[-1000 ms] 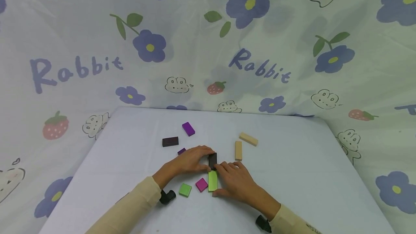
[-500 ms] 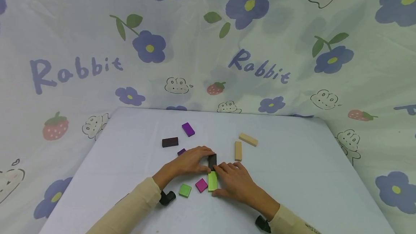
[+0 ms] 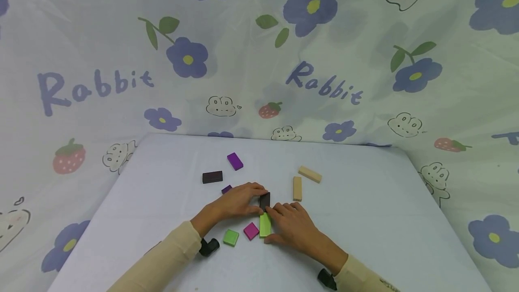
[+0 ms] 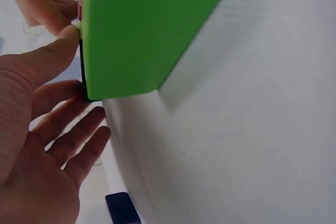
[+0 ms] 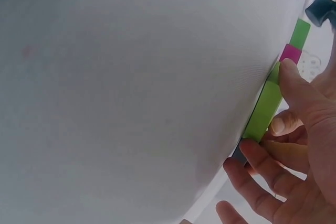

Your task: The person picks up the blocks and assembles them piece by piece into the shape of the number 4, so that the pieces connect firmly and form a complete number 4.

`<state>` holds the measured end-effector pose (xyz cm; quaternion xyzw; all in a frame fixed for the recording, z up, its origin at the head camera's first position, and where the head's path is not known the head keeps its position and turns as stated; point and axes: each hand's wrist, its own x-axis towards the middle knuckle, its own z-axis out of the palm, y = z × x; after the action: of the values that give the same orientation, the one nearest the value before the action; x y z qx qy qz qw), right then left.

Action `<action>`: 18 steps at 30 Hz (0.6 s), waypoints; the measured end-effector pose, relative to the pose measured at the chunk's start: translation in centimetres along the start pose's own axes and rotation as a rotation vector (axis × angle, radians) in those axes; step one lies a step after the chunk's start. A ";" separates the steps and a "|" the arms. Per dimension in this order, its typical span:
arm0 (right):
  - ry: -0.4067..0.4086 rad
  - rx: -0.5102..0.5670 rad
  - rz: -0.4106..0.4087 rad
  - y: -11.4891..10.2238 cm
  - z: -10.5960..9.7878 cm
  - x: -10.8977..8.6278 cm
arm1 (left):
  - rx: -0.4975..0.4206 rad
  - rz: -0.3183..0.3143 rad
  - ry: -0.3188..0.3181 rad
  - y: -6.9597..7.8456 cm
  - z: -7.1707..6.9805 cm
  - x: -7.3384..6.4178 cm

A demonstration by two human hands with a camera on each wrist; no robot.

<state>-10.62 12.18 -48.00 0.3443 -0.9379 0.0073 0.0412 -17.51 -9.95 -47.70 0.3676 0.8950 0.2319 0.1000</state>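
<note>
In the head view a black block (image 3: 265,201) and a lime green block (image 3: 265,225) lie end to end in one line. My left hand (image 3: 239,200) holds the black block from the left, thumb at its near end and index finger at its far end. From the right, my right hand (image 3: 293,224) grips the lime block, its thumb at the near end and fingertips by the joint with the black block. The right wrist view shows that thumb and those fingertips along the lime block (image 5: 263,111). A green block (image 4: 142,35) fills much of the left wrist view.
Left of the lime block lie a magenta block (image 3: 251,231) and a small green block (image 3: 231,237). Farther back are a dark brown block (image 3: 212,177), a purple block (image 3: 235,161), a small dark purple block (image 3: 226,189) and two wooden blocks (image 3: 298,188) (image 3: 310,174).
The black and lime blocks have shifted very slightly at their joint; both hands keep nearly the same place.
</note>
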 end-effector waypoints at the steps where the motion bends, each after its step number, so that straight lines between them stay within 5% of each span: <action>1: 0.005 0.000 -0.002 0.0 0.0 0.0 | 0.009 -0.002 -0.007 0.0 0.0 0.0; 18: -0.002 0.004 0.004 -0.1 -0.1 0.1 | 0.065 0.020 -0.017 0.1 -0.1 0.1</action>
<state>-10.64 12.04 -47.90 0.3424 -0.9387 0.0089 0.0396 -17.55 -9.91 -47.55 0.3814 0.8976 0.2004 0.0931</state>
